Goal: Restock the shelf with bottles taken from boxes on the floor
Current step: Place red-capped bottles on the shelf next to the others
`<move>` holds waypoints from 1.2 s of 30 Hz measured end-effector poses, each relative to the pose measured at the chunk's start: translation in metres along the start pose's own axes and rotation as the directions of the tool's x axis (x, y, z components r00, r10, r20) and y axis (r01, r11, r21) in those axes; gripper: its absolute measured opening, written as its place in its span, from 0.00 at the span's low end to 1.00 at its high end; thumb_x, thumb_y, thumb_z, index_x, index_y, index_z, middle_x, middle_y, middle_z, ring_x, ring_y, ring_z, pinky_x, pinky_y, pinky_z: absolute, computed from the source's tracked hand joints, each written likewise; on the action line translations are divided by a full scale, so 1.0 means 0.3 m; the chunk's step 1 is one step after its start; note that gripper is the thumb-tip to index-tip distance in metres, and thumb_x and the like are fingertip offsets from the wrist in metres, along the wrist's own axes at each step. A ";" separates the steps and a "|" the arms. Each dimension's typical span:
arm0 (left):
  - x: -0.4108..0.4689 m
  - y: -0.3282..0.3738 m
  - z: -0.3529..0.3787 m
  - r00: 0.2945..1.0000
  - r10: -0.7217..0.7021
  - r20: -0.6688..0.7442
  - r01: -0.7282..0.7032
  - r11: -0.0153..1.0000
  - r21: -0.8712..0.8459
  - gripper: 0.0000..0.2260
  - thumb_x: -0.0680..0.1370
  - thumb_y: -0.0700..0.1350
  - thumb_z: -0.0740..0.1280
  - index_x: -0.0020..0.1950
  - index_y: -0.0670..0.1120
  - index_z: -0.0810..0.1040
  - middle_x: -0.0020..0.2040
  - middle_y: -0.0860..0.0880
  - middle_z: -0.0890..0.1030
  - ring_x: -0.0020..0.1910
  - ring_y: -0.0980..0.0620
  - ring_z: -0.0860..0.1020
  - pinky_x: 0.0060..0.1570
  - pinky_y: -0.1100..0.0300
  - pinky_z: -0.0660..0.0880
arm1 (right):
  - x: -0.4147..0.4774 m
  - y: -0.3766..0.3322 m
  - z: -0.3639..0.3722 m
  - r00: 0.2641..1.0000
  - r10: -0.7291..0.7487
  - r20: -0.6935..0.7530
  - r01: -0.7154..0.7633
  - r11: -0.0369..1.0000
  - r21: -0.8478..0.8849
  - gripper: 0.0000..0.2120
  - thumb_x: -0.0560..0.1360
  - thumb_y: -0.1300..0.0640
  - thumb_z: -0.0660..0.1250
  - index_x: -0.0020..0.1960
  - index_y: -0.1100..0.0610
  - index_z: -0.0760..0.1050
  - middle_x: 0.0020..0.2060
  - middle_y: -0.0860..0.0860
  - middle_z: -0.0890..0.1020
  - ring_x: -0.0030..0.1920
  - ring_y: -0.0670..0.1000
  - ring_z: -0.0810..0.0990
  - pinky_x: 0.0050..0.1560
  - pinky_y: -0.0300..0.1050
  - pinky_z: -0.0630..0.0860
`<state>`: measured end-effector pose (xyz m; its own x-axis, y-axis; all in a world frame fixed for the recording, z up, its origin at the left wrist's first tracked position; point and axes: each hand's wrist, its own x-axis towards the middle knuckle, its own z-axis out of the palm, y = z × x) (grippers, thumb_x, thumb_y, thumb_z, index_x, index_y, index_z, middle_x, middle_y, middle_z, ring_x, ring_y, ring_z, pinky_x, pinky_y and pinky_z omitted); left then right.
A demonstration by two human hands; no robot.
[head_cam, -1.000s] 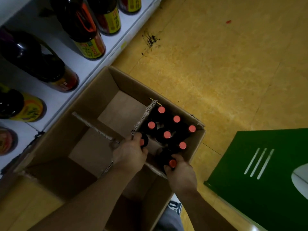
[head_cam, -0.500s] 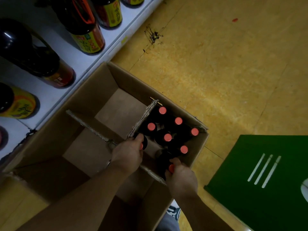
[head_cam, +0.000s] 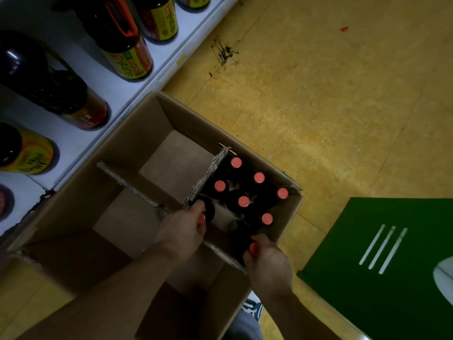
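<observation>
Brown cardboard makes up the open box, which sits on the yellow floor against the foot of the white shelf. Judging by its contents, the restock is well advanced but not finished. Crossed dividers split the box into four compartments. The two on its shelf side show only bare cardboard bottoms, and the one beneath the person's forearms is mostly hidden. Only the compartment on the side of the box away from the shelf holds stock. Eight bottles stand upright there, packed close. They are dark, nearly black in this light, with slim necks and small coral-red caps. The left hand is curled round the neck of the bottle beside the dividers' crossing, its cap showing between the fingers. The right hand grips the neck of the bottle at the near edge of that compartment, just under its cap. The hands are apart, one bottle each, and neither bottle looks lifted clear of the box yet. Beyond the box, the shelf carries larger yellow-labelled bottles with bare white space between them, so all eight probably have to go up.
</observation>
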<state>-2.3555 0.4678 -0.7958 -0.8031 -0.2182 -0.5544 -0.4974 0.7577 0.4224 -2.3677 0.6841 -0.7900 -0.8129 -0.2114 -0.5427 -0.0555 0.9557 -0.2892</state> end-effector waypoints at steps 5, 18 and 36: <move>-0.048 0.027 -0.054 1.000 -0.008 -0.029 0.007 0.999 -0.036 0.16 0.81 0.49 0.68 0.67 0.54 0.71 0.53 0.50 0.82 0.52 0.48 0.81 0.51 0.54 0.78 | -0.034 -0.024 -0.074 1.000 -0.031 0.007 0.031 0.999 -0.012 0.19 0.81 0.44 0.64 0.70 0.47 0.70 0.52 0.46 0.82 0.49 0.48 0.82 0.51 0.46 0.80; -0.304 0.178 -0.322 0.995 -0.040 -0.089 0.027 0.988 -0.150 0.10 0.81 0.51 0.68 0.61 0.54 0.71 0.43 0.58 0.76 0.42 0.56 0.77 0.44 0.63 0.75 | -0.225 -0.166 -0.398 0.998 -0.056 0.007 0.056 0.998 0.044 0.15 0.78 0.46 0.66 0.64 0.47 0.75 0.50 0.47 0.84 0.48 0.51 0.83 0.47 0.48 0.79; -0.851 0.527 -0.925 0.970 -0.091 -0.225 0.020 0.954 -0.300 0.09 0.78 0.51 0.70 0.51 0.56 0.70 0.39 0.56 0.79 0.38 0.58 0.78 0.40 0.59 0.76 | -0.666 -0.473 -1.101 0.983 -0.127 -0.136 0.149 0.975 0.163 0.08 0.75 0.46 0.69 0.53 0.44 0.76 0.42 0.44 0.83 0.41 0.48 0.82 0.41 0.50 0.80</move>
<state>-2.3201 0.4727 -0.3883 -0.8076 -0.4189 -0.4151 -0.5889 0.5338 0.6068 -2.3891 0.6583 -0.3801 -0.8703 -0.3014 -0.3896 -0.0805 0.8674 -0.4911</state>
